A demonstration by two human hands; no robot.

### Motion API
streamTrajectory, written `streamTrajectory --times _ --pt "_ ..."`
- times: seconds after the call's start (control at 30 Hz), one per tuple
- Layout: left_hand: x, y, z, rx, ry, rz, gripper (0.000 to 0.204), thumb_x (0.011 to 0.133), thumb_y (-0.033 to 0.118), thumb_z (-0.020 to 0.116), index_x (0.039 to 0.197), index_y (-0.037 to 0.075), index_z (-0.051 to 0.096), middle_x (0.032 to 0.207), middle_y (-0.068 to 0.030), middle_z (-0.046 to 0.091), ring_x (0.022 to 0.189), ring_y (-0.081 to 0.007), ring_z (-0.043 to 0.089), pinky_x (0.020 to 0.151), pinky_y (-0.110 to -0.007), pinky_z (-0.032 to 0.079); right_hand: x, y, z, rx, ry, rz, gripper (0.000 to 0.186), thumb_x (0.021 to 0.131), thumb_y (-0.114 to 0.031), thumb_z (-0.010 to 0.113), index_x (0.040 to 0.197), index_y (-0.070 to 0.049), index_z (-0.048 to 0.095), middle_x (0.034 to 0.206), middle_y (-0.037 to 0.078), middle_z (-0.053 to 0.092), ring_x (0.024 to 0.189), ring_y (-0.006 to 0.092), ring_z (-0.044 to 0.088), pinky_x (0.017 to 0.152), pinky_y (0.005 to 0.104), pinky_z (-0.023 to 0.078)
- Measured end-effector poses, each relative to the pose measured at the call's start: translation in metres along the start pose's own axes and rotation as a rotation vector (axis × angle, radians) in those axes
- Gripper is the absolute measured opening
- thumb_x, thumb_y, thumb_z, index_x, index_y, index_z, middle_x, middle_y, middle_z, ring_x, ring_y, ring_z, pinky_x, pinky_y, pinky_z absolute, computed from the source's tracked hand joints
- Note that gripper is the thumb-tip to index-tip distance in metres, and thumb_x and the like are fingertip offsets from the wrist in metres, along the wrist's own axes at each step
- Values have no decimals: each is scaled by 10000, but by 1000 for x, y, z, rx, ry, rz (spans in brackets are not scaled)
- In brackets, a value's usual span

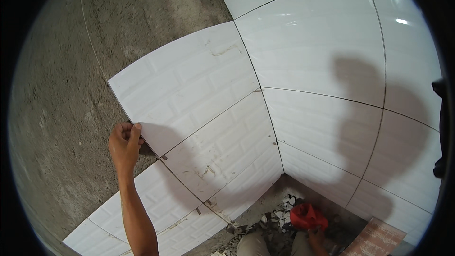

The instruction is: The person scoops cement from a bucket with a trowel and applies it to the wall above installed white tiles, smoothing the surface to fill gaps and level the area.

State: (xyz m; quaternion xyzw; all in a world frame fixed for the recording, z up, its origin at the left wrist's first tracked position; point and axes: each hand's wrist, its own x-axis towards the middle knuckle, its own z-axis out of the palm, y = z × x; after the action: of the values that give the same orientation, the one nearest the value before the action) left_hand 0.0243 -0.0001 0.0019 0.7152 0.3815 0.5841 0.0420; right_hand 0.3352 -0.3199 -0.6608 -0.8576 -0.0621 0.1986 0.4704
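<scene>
Left hand (125,140), in the head view, is nearly closed, thumb and curled fingers pinching the side edge of the white tile (189,80) that spreads up and right of it. Watching from here, I'd pinch lightly and true that edge to the thin string (86,19) above the hand, minding the brown spacer (164,158) below right. Right hand (315,238) meets a red bundle (308,216); how firmly, I can't tell.

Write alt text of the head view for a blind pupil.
The left hand touches the edge of a white rectangular tile with brick relief beside rough grey-brown wall; below, the right hand touches a crumpled red cloth-like item.
</scene>
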Motion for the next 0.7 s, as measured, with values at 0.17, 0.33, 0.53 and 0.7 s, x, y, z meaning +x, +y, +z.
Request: streamTrajectory --times 0.17,0.33,0.53,0.7 --pt "-2 -3 1 4 15 31 320 1007 261 727 1037 -56 693 800 -91 703 670 -127 685 606 -282 547 8 5 3 -180 58 -119 685 855 -407 806 1360 11 607 1110 244 740 867 374 776 836 450 610" --pt "-3 -3 1 -13 8 18 318 1009 251 730 1047 -63 697 802 -91 702 669 -127 680 614 -283 551 13 4 0 -19 -53 -10 647 854 -394 810 1330 1 619 1094 228 745 897 363 779 845 456 609" --pt "-4 -5 3 -12 15 21 313 1010 256 731 1041 -53 701 797 -89 702 666 -128 679 612 -283 549 6 -2 -4 -51 11 -62 536 869 -388 802 1216 -7 655 1095 215 748 917 344 779 870 470 595" --pt "-4 -10 2 -32 3 30 306 1008 265 728 1028 -39 706 785 -83 697 656 -127 677 603 -284 537 24 25 11 -27 -20 -109 578 890 -397 777 1286 0 637 1117 226 741 978 361 758 917 479 571"
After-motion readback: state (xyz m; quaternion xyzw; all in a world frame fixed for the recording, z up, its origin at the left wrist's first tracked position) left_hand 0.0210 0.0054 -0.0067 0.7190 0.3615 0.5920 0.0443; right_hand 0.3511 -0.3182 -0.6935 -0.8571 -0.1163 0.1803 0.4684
